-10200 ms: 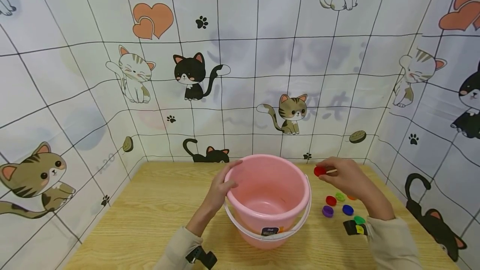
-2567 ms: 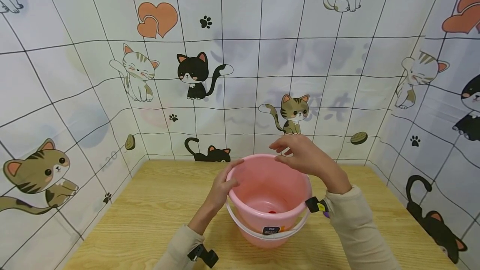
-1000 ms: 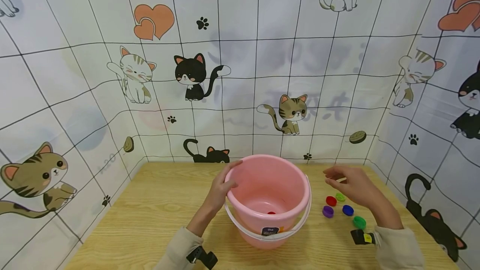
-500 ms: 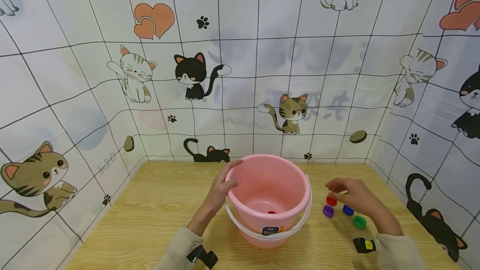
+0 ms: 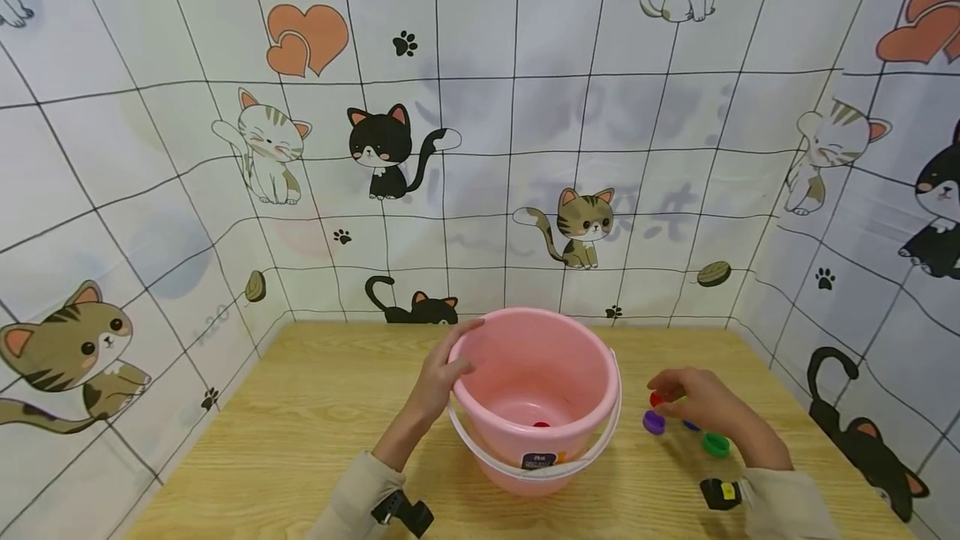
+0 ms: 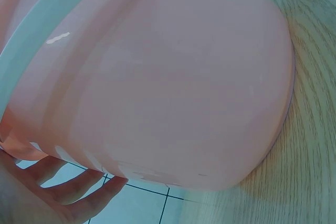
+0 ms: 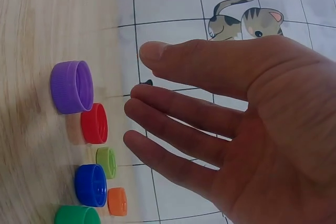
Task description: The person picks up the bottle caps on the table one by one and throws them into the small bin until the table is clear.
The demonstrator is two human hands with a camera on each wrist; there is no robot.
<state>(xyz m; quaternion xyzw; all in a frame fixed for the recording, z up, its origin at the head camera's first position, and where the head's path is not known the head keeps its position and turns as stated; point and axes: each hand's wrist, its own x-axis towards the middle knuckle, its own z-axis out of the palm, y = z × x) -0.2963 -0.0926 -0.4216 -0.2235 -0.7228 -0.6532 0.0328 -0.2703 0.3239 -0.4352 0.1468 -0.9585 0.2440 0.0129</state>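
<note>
My left hand point(image 5: 437, 375) grips the far-left rim of a pink bucket point(image 5: 540, 357), thumb inside and fingers along the outer wall, as the left wrist view also shows. A small red cap point(image 5: 542, 424) lies on the bucket's floor, partly hidden by the near rim. My right hand point(image 5: 705, 398) hovers low over a group of plastic bottle caps, thumb and fingers apart and holding nothing. Nearest its fingertips are a red cap point(image 7: 95, 124) and a purple cap point(image 7: 72, 87). Close by stand light green point(image 7: 106, 162), blue point(image 7: 90, 185), orange point(image 7: 117, 202) and green point(image 7: 77, 215) caps.
The bucket's white handle point(image 5: 536, 474) hangs down over its front. All of it stands on a wood-grain table point(image 5: 315, 440). A white cloth wall point(image 5: 480, 123) with printed cats and grid lines encloses the back and sides.
Earlier my right hand held a red cap, then was over the bucket; a red cap now lies inside. It has since come back right and lowered over the caps. My left hand keeps its grip.
</note>
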